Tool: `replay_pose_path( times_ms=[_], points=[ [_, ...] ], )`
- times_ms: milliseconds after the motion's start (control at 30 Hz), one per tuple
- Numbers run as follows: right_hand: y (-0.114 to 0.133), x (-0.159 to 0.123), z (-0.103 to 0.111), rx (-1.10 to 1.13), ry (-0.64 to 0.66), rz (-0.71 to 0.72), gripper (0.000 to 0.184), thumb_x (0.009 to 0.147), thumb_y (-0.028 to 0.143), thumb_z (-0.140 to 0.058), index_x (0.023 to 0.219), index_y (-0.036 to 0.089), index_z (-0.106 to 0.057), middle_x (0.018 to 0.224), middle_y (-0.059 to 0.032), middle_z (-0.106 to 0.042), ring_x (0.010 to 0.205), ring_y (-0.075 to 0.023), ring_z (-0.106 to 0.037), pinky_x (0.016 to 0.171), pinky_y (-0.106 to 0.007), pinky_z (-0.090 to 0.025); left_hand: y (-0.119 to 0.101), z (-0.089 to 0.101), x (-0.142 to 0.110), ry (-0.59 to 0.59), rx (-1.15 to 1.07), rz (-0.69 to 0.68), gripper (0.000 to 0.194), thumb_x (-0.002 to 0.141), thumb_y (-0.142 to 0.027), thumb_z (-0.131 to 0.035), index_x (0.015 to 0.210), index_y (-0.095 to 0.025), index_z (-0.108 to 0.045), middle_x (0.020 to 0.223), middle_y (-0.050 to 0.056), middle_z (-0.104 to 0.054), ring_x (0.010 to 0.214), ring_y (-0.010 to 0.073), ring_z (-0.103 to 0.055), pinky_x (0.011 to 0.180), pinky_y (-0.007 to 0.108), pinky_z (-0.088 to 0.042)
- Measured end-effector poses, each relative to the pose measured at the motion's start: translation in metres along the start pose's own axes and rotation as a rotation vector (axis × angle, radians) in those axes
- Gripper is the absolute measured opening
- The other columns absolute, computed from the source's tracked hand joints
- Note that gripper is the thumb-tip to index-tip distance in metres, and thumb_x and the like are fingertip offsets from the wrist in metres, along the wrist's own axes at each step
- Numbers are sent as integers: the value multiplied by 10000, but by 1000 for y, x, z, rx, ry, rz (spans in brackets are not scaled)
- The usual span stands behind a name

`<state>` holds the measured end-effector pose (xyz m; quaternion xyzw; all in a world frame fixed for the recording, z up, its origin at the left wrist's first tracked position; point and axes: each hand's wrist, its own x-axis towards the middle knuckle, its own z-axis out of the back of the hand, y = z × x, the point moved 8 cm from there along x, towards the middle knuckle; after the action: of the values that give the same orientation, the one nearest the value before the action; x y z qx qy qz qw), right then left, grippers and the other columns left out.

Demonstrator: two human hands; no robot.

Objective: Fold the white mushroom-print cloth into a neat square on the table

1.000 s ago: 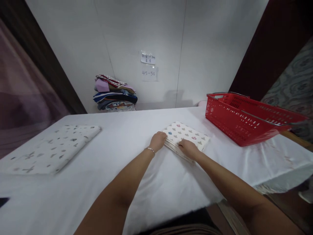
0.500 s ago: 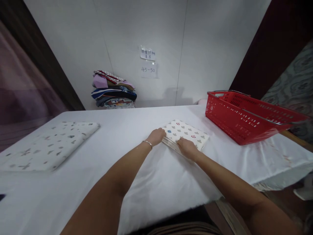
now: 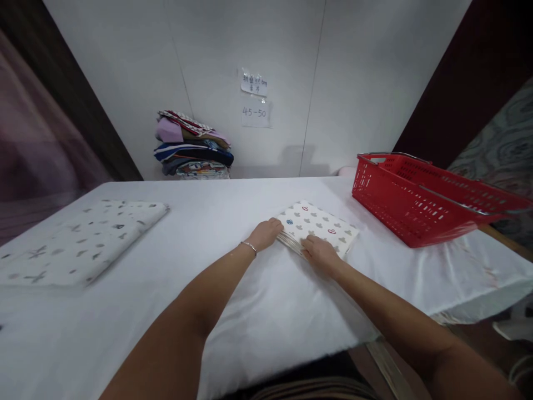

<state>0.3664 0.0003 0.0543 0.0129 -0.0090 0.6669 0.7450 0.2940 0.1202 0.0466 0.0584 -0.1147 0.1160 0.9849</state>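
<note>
A folded white cloth [image 3: 318,222] with grey mouse-head shapes and a few red and blue marks lies on the white-covered table [image 3: 250,311]. Its layered edge faces me. My left hand [image 3: 266,233], with a silver bracelet at the wrist, is closed on the cloth's left corner. My right hand [image 3: 320,253] grips the near edge, thumb on top and the other fingers mostly hidden. Off to the left lies a larger folded white cloth [image 3: 83,239] with grey and dark prints, touched by neither hand.
A red plastic basket [image 3: 416,205] with metal handles stands on the table's right side. Several folded fabrics are piled in a stack [image 3: 194,147] against the back wall. Two paper signs [image 3: 255,100] are taped there. The table's front edge runs close to my body.
The view has shifted slightly. Both hands keep their hold on the folded cloth, which stays in nearly the same place; the right fingers have moved a little at its edge.
</note>
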Motion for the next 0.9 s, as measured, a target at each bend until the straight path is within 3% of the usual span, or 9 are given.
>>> replay_pose_path(
  times_ms=[200,467,700,900],
  points=[
    [-3,-1,-2,26,13,-13,167,924,248,-398,967,184,-545,984,-67,-561,879,-167,-525,704,-256,-348,2,1,0,20,-5,-31,293,828,-63,-418,1036,-219,-553,1028,49,-574,1022,171,-473,764,267,-439],
    [-4,2,2,42,6,-33,217,940,246,-365,904,187,-570,936,-43,-572,831,-143,-539,674,-237,-330,4,0,7,45,17,-34,226,839,-80,-419,924,-197,-594,986,56,-588,1013,174,-485,768,276,-432],
    [-8,5,-2,45,8,-55,238,942,247,-348,902,191,-576,927,-44,-576,823,-145,-541,654,-239,-316,1,8,2,10,-35,-31,194,855,-152,-427,946,-208,-590,1010,53,-588,1020,178,-486,746,274,-441],
    [-10,6,-1,80,27,-85,292,958,255,-309,888,187,-584,926,-43,-583,813,-137,-539,664,-239,-320,3,4,8,56,13,-19,199,834,-96,-431,883,-200,-594,963,50,-588,988,175,-493,711,264,-436]
  ],
)
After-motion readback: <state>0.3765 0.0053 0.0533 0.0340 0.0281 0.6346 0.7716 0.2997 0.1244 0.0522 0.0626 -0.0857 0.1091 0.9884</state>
